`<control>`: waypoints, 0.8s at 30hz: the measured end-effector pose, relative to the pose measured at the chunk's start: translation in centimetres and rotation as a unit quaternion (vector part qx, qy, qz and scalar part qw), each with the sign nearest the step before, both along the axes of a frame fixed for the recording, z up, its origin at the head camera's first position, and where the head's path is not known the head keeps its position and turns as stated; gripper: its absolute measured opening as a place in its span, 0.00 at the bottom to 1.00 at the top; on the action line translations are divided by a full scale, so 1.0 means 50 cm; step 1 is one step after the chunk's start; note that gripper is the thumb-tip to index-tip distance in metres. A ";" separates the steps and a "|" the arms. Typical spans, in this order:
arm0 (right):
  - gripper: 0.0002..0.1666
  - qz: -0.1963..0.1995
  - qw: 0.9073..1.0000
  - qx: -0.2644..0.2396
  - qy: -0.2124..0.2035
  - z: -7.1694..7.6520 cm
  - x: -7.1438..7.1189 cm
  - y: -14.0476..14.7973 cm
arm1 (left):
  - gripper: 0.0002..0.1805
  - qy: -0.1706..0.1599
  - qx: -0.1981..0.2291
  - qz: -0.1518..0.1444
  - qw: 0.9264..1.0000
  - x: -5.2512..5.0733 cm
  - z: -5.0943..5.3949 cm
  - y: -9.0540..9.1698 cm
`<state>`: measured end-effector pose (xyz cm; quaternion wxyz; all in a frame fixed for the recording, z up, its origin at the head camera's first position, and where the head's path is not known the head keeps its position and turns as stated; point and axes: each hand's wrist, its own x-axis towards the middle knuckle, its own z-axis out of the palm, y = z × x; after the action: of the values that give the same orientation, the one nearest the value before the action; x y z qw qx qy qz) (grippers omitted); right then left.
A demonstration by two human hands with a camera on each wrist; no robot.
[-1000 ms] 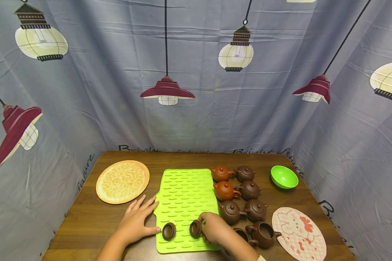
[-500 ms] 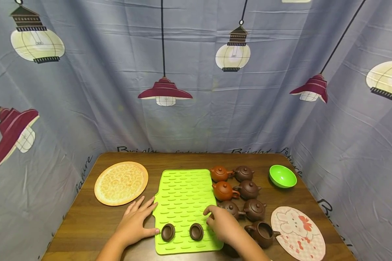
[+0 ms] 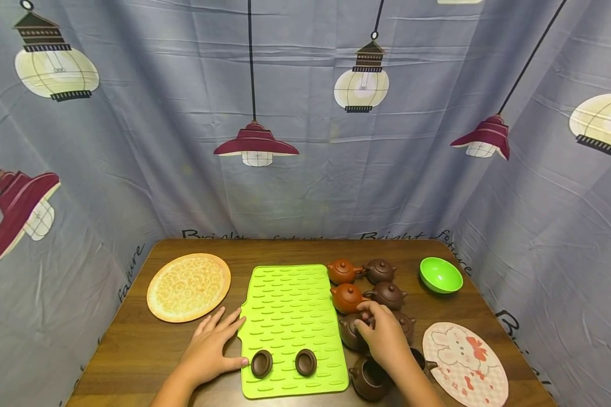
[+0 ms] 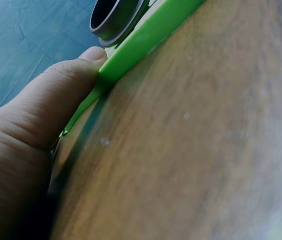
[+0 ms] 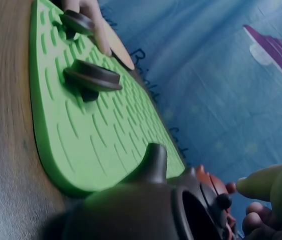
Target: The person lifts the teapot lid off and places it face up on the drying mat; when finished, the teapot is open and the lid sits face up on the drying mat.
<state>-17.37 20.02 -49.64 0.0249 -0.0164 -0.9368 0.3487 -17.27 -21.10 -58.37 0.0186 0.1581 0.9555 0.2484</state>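
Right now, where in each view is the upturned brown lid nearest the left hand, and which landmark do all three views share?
Head: brown lid near the bottom, slightly left of centre, by the left hand.
Left wrist: at the top, slightly left of centre, cut off by the edge.
Right wrist: upper left.
Shared landmark: green mat.

Right hand (image 3: 385,334) now over brown teapots (image 3: 351,335)

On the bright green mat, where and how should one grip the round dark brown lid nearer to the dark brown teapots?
Probably pinch the lid by opposite edges of its rim, from above: it lies upside down, hollow upward, knob underneath, rim partly raised off the mat.
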 end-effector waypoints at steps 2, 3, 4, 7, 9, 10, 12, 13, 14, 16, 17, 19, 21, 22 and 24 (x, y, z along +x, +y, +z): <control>0.18 -0.005 1.000 0.012 -0.001 -0.002 -0.001 0.009 | 0.61 0.000 0.001 0.000 1.000 0.000 -0.001 0.000; 0.18 -0.006 1.000 0.017 -0.002 -0.004 -0.002 0.013 | 0.61 -0.001 0.001 -0.001 1.000 0.000 -0.001 -0.001; 0.18 -0.007 1.000 0.024 -0.002 -0.005 -0.003 0.016 | 0.61 0.000 0.001 -0.001 1.000 0.000 -0.001 -0.001; 0.16 -0.003 0.999 0.037 -0.002 -0.012 -0.005 0.023 | 0.61 0.001 0.001 0.000 1.000 0.000 -0.002 -0.001; 0.14 -0.001 0.999 0.042 -0.002 -0.017 -0.006 0.025 | 0.61 0.001 0.000 0.000 1.000 0.000 -0.002 -0.001; 0.13 -0.002 0.999 0.044 -0.001 -0.019 -0.006 0.026 | 0.61 0.001 0.000 0.000 1.000 0.000 -0.002 -0.001; 0.10 -0.001 0.999 0.045 0.000 -0.022 -0.006 0.026 | 0.61 0.000 -0.001 0.000 1.000 0.000 -0.003 -0.001; 0.09 -0.001 0.999 0.046 0.000 -0.024 -0.006 0.025 | 0.61 -0.001 -0.001 0.000 1.000 0.001 -0.003 -0.001; 0.08 0.000 0.999 0.045 -0.002 -0.025 -0.006 0.024 | 0.61 -0.001 -0.001 0.001 1.000 0.001 -0.002 0.000; 0.06 0.001 0.999 0.041 -0.004 -0.026 -0.005 0.023 | 0.61 -0.001 -0.001 0.002 1.000 0.001 -0.002 0.000; 0.06 0.004 0.999 0.040 -0.005 -0.027 -0.004 0.022 | 0.61 0.000 -0.001 0.002 1.000 0.001 -0.001 0.000; 0.06 0.006 0.999 0.038 -0.004 -0.027 -0.004 0.021 | 0.60 0.001 -0.002 0.002 1.000 0.001 0.000 0.000; 0.06 0.008 0.999 0.038 -0.002 -0.026 -0.004 0.021 | 0.60 0.001 -0.004 0.001 1.000 0.001 0.000 0.000; 0.06 0.009 0.999 0.039 -0.002 -0.026 -0.004 0.020 | 0.60 0.001 -0.005 0.001 1.000 0.001 0.000 0.000; 0.07 0.011 0.999 0.041 -0.002 -0.025 -0.005 0.019 | 0.60 0.000 -0.007 0.001 1.000 0.000 0.000 0.000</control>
<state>-17.61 20.98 -50.89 0.0193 -0.0055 -0.9505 0.3099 -17.26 -21.09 -58.35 0.0198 0.1569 0.9573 0.2422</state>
